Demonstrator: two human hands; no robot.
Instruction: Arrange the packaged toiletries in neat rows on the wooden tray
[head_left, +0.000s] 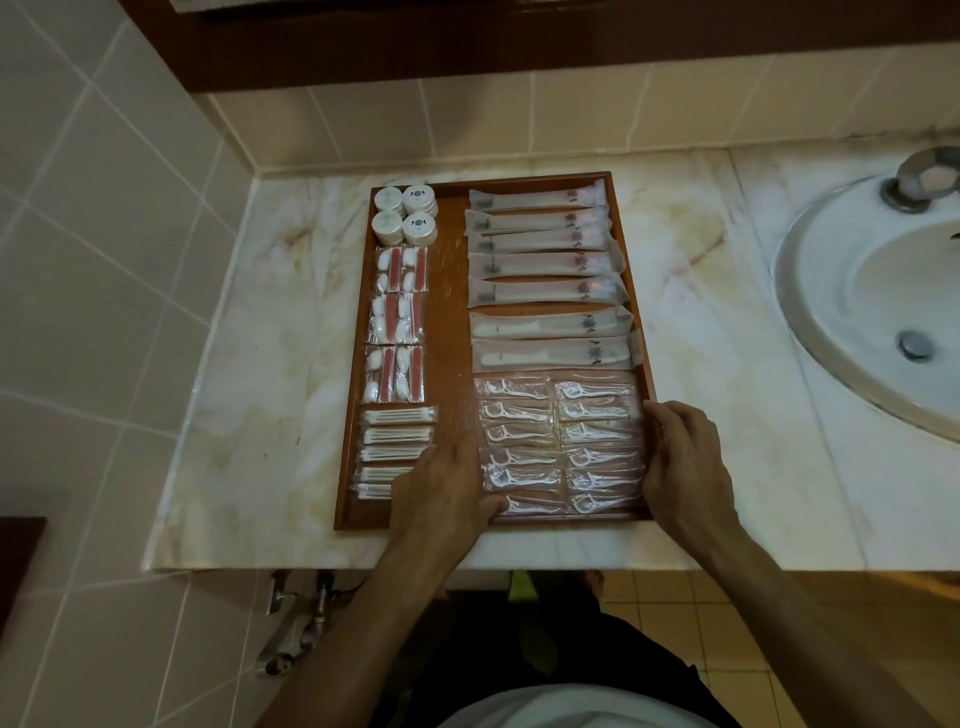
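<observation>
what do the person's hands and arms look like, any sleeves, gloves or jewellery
Both the left hand and the right hand are bare: no gloves, rings or watch show. The forearms are uncovered too, with no sleeve in view on either arm.

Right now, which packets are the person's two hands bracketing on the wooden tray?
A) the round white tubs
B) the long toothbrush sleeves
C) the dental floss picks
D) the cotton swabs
C: the left hand and right hand sit either side of the floss pick packets at the wooden tray's near right corner.
</observation>
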